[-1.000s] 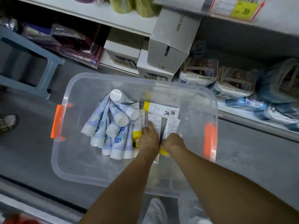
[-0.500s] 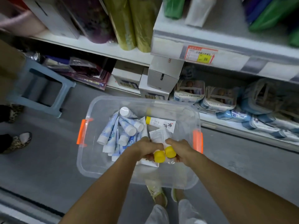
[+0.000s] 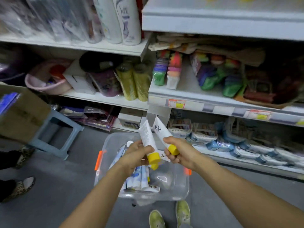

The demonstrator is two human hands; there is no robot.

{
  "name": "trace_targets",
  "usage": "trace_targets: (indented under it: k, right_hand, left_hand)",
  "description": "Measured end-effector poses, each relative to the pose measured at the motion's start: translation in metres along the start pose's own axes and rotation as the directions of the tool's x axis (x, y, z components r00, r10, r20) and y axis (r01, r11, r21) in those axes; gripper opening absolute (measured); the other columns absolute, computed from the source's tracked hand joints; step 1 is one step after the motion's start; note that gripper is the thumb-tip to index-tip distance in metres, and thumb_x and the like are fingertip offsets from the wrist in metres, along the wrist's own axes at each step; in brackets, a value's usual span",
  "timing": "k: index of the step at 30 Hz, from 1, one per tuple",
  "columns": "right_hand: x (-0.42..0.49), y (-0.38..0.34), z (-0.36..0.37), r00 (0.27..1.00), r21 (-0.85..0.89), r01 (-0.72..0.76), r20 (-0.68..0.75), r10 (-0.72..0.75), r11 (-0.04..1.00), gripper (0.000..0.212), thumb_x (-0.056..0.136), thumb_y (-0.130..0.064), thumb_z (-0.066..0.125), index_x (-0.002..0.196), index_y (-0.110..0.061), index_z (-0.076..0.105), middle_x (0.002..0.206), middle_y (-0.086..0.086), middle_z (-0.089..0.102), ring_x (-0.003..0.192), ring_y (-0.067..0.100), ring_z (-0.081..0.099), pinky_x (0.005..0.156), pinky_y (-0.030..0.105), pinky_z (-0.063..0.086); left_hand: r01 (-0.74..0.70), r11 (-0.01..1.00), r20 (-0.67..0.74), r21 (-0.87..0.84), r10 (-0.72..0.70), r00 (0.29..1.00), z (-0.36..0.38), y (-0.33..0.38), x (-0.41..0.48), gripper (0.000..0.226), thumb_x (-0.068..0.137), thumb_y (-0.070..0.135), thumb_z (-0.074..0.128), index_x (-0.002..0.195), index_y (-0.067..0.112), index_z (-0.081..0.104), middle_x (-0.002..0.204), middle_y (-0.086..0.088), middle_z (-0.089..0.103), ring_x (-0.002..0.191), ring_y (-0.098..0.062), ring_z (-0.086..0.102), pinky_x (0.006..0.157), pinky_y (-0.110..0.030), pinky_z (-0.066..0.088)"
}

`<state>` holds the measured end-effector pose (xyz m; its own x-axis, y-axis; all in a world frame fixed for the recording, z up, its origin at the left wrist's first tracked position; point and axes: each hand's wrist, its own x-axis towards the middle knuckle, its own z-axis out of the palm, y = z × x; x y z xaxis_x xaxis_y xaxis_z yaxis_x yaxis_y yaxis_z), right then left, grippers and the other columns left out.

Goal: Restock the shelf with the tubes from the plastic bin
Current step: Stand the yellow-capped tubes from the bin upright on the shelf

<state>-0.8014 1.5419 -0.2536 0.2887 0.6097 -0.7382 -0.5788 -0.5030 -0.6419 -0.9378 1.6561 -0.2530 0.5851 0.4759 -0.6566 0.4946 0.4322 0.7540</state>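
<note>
Two white tubes with yellow caps are held up above the far half of the plastic bin (image 3: 172,195), caps toward the person, their flat ends fanned apart. The left hand (image 3: 135,154) curls round the left tube (image 3: 146,134) near its cap; the right hand (image 3: 180,153) grips the right tube (image 3: 158,128) the same way. A second yellow cap and a strip of printed white show under the left hand; whether that is another held tube is unclear. In the bin lie blue-and-white tubes (image 3: 139,176), partly covered by the left wrist.

Beyond the bin rises the shelf (image 3: 213,104), with a price label (image 3: 176,103) on its edge. White boxes (image 3: 130,119) sit just behind the bin, wrapped packs (image 3: 204,132) to its right, and yellow-green rolls (image 3: 133,83) a level higher. Left of the bin stand a blue stool (image 3: 56,134) and a cardboard box (image 3: 21,112). Green shoes (image 3: 182,213) stand at the bin's near side. The top-shelf goods are blurred.
</note>
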Motion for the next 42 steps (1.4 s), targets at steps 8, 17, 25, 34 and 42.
trace_targets:
  k: [8, 17, 25, 34, 42]
  right_hand:
    - [-0.066, -0.057, -0.001, 0.972, -0.025, 0.229, -0.041, -0.23, 0.973, 0.017, 0.094, -0.027, 0.051, 0.089, -0.013, 0.059, 0.06, 0.004, 0.045, 0.048, 0.013, 0.037, 0.04, 0.019, 0.019]
    - [-0.131, -0.132, -0.028, 0.835, -0.133, 0.542, -0.024, -0.549, 0.83, 0.026, 0.084, -0.005, 0.066, 0.111, -0.003, 0.066, 0.091, 0.011, 0.07, 0.07, 0.016, 0.063, 0.051, 0.026, 0.049]
    - [-0.182, -0.221, -0.088, 0.65, -0.309, 0.685, -0.15, -0.745, 0.659, 0.031, 0.083, -0.005, 0.07, 0.113, -0.012, 0.065, 0.102, 0.006, 0.071, 0.076, 0.017, 0.067, 0.049, 0.022, 0.052]
    - [-0.158, -0.331, -0.18, 0.429, -0.495, 0.686, -0.317, -0.846, 0.533, 0.038, 0.08, -0.002, 0.072, 0.117, 0.0, 0.063, 0.098, 0.01, 0.067, 0.073, 0.015, 0.06, 0.055, 0.019, 0.047]
    - [-0.117, -0.377, -0.219, 0.464, -0.63, 0.575, -0.275, -0.842, 0.522, 0.051, 0.078, -0.009, 0.076, 0.126, -0.007, 0.058, 0.126, 0.013, 0.063, 0.11, 0.03, 0.062, 0.095, 0.046, 0.051]
  left_hand:
    - [-0.183, 0.981, 0.004, -0.059, 0.183, 0.983, 0.008, 0.071, -0.045, 0.038, 0.086, 0.008, 0.062, 0.123, 0.01, 0.053, 0.088, -0.009, 0.069, 0.065, -0.017, 0.066, 0.063, -0.033, 0.057]
    - [-0.444, 0.896, 0.063, -0.016, 0.444, 0.894, 0.05, 0.171, -0.077, 0.053, 0.083, 0.003, 0.064, 0.13, 0.012, 0.044, 0.108, -0.006, 0.069, 0.08, -0.021, 0.069, 0.065, -0.038, 0.059]
    - [-0.576, 0.815, 0.048, -0.066, 0.579, 0.814, 0.109, 0.248, -0.082, 0.06, 0.081, 0.011, 0.071, 0.133, 0.012, 0.04, 0.116, -0.01, 0.064, 0.094, -0.028, 0.069, 0.077, -0.048, 0.059]
    - [-0.621, 0.782, -0.009, -0.062, 0.621, 0.783, 0.17, 0.307, -0.057, 0.064, 0.079, 0.014, 0.075, 0.132, 0.016, 0.039, 0.114, -0.011, 0.064, 0.093, -0.03, 0.069, 0.079, -0.049, 0.059]
    - [-0.651, 0.754, -0.097, -0.089, 0.644, 0.759, 0.209, 0.329, -0.037, 0.06, 0.08, 0.009, 0.073, 0.129, 0.014, 0.039, 0.112, -0.012, 0.061, 0.084, -0.025, 0.07, 0.07, -0.044, 0.06]
